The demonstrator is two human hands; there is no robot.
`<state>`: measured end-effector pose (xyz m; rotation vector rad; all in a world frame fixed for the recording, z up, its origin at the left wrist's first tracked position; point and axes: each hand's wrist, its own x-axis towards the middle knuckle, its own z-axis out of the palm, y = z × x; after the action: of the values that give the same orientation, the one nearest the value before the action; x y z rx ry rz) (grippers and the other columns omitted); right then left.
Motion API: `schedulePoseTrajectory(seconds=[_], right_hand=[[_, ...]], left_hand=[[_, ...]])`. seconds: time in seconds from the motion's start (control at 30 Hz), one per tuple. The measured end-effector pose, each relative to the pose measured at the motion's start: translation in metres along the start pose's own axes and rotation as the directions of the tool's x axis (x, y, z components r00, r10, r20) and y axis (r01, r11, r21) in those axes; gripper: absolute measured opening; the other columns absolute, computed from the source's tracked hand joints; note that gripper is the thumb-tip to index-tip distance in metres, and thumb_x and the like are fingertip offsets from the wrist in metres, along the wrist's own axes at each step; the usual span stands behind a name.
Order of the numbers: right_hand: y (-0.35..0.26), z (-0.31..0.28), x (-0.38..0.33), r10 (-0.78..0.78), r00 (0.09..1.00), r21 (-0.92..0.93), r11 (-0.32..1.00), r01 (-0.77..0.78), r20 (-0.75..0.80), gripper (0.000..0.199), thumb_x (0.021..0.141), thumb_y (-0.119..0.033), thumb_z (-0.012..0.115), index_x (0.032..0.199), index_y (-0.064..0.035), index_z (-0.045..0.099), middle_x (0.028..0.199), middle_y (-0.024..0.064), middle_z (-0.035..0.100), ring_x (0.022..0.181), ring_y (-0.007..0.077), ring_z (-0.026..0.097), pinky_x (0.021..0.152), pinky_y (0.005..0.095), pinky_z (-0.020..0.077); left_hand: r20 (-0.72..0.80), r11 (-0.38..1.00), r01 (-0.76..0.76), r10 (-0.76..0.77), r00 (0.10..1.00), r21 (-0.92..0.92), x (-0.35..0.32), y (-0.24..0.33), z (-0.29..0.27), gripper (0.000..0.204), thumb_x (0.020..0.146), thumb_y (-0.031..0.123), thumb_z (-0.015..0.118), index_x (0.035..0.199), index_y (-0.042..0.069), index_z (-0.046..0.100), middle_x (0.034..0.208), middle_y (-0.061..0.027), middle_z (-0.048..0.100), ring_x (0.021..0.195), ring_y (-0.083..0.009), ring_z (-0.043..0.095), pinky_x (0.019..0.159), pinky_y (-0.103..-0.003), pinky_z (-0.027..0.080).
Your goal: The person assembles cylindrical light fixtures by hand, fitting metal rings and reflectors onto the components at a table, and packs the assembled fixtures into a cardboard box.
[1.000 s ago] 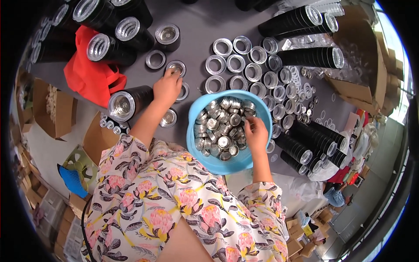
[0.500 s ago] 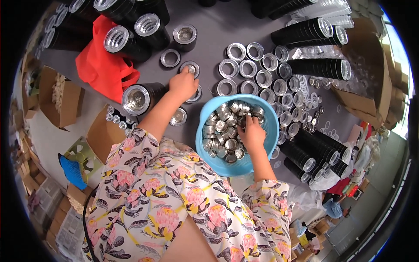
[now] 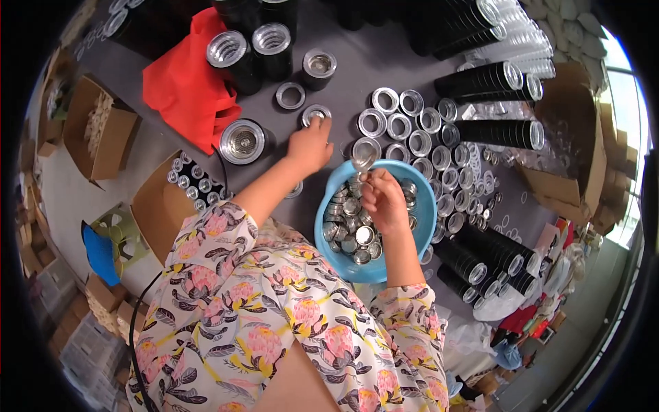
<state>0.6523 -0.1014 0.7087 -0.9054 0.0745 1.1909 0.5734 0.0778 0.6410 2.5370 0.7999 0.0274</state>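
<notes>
My left hand reaches over the table, fingers closed at the near edge of a black, silver-rimmed ring-shaped lid. Its fingertips cover part of the lid. Raised over the far rim of a light blue plastic basin, my right hand pinches a round silver metal cup between thumb and fingers. Many similar silver metal caps lie heaped in the basin. Beyond the left hand are another ring and a short black cylinder with a metal top.
Rows of clear-and-silver rings spread right of centre. Black stacks of lids lie at the right, near an open cardboard box. A red cloth bag and upright black stacks stand at the left.
My right hand has lifted out of the heap in the basin with a silver metal cup. My left hand stays at the lid. The whole view has shifted slightly.
</notes>
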Motion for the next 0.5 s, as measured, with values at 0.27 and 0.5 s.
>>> schedulePoseTrajectory(seconds=[0.27, 0.5], right_hand=[[-0.006, 0.024, 0.091, -0.389, 0.909, -0.987, -0.119, 0.110, 0.148, 0.021, 0.078, -0.016, 0.059, 0.097, -0.0071, 0.061, 0.085, 0.0128, 0.063, 0.074, 0.0301, 0.063, 0.067, 0.0378, 0.0494], [-0.019, 0.016, 0.158, -0.417, 0.879, -0.886, -0.463, 0.014, 0.232, 0.030, 0.075, -0.015, 0.059, 0.105, -0.0101, 0.059, 0.103, 0.0114, 0.059, 0.095, 0.0314, 0.058, 0.075, 0.0420, 0.0495]], left_hand=[[-0.101, 0.962, -0.003, -0.025, 0.995, -0.274, -0.047, -0.010, 0.012, 0.028, 0.080, 0.017, 0.055, 0.107, 0.008, 0.052, 0.110, -0.0105, 0.050, 0.094, -0.0329, 0.056, 0.078, -0.045, 0.047], [-0.112, 0.911, -0.084, 0.042, 0.993, -0.404, -0.078, -0.006, 0.008, 0.020, 0.081, 0.016, 0.055, 0.100, 0.008, 0.055, 0.100, -0.0074, 0.053, 0.090, -0.0301, 0.057, 0.074, -0.043, 0.047]])
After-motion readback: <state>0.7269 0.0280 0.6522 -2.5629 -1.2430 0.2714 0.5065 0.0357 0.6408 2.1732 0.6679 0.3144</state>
